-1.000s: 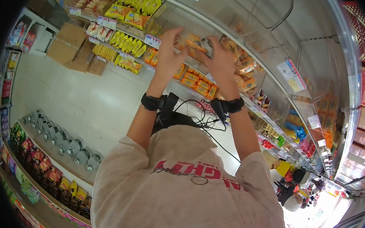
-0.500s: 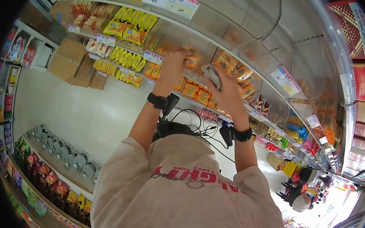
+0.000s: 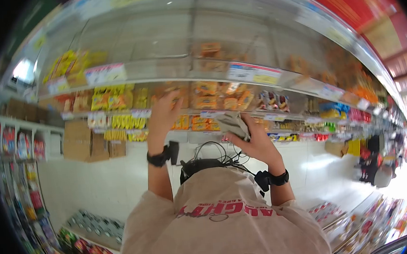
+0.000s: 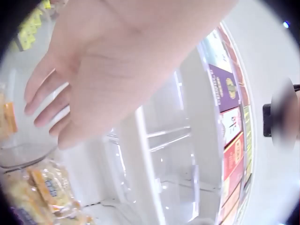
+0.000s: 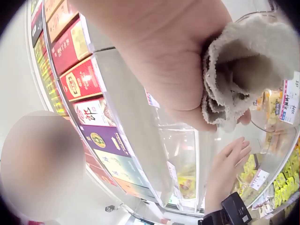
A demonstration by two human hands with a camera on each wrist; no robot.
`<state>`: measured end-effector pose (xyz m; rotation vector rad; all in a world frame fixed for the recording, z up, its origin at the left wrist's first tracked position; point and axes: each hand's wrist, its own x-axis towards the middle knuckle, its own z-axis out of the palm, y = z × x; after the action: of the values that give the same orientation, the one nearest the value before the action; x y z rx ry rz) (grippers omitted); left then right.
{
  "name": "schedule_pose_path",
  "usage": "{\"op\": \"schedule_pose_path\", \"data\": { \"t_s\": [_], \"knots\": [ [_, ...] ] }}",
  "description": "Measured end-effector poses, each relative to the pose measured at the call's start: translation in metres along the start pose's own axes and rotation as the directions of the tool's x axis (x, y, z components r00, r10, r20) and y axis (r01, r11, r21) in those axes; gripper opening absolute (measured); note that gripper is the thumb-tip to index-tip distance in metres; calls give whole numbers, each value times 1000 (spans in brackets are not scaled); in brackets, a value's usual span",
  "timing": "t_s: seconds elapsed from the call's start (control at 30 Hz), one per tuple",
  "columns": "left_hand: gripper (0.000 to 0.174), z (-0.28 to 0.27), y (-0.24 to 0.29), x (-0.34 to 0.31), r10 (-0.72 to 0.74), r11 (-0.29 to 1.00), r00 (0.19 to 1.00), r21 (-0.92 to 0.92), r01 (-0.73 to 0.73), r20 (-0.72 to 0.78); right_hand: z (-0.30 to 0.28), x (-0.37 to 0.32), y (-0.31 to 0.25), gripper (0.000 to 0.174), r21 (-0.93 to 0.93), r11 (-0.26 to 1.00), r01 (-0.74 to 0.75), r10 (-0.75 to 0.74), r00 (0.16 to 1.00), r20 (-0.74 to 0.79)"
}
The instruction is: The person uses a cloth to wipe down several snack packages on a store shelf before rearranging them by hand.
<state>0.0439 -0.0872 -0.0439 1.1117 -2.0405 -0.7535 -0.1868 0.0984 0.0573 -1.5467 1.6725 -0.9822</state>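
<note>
My right hand (image 3: 259, 141) grips a crumpled grey cloth (image 3: 232, 124) in front of the lower shelf. In the right wrist view the cloth (image 5: 281, 44) is bunched into folds with a hollow in its middle. My left hand (image 3: 164, 113) is raised at the shelf front, close to the orange snack packs (image 3: 207, 102). The left wrist view shows its fingers (image 4: 54, 105) loosely bent and holding nothing. Clear-wrapped orange and yellow packs (image 4: 51, 187) lie below that hand.
Clear dividers and price tags (image 3: 254, 73) line the shelf edge. Yellow packs (image 3: 112, 97) stand to the left, with cardboard boxes (image 3: 84, 141) on the floor beyond. Black cables (image 3: 210, 150) hang before the body. Red gift boxes (image 5: 82, 79) stand on a higher shelf.
The head view has turned, so the shelves run more level. My hands have moved apart, the left off the orange packs, the right back from the shelf with the cloth.
</note>
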Motion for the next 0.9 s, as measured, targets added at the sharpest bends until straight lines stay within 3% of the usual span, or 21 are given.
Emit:
{"op": "schedule_pose_path", "data": {
  "t_s": [0.03,0.1,0.2,0.3,0.33,0.43,0.53,0.63,0.73,0.83,0.9],
  "knots": [
    [20,-9,26,-1,8,990,997,-143,3,73,-13,-9,-1,49,-13,1000,-9,9,1000,23],
    [16,-25,75,3,-2,986,963,-160,47,270,-35,-24,-2,46,-33,997,74,-74,997,-9],
    [9,-25,144,1,142,954,942,-295,-49,303,-84,-40,-28,38,-34,985,170,-171,985,-17],
    [8,-11,195,2,238,933,932,-331,-142,272,-124,-60,-25,37,50,980,190,-173,955,-240],
    [9,-7,213,4,262,921,925,-357,-154,275,-140,-59,-30,39,19,941,337,-305,873,-382],
    [9,13,247,11,418,865,887,-384,-323,195,-186,-55,-25,42,1,937,349,-273,733,-623],
    [10,31,294,21,559,803,823,-315,-506,101,-230,-42,-19,38,-165,925,342,-347,586,-732],
    [10,61,322,45,660,724,751,-292,-625,29,-271,-18,4,35,-315,924,215,-373,677,-634],
    [12,89,355,71,645,743,762,-286,-606,60,-287,12,13,36,-279,944,174,-307,769,-560],
    [17,124,364,102,660,752,751,13,-660,-17,-288,48,29,38,-299,919,259,-374,812,-447],
    [22,140,368,118,524,825,848,200,-529,82,-283,66,39,38,-354,921,165,-303,872,-383]
  ]
}}
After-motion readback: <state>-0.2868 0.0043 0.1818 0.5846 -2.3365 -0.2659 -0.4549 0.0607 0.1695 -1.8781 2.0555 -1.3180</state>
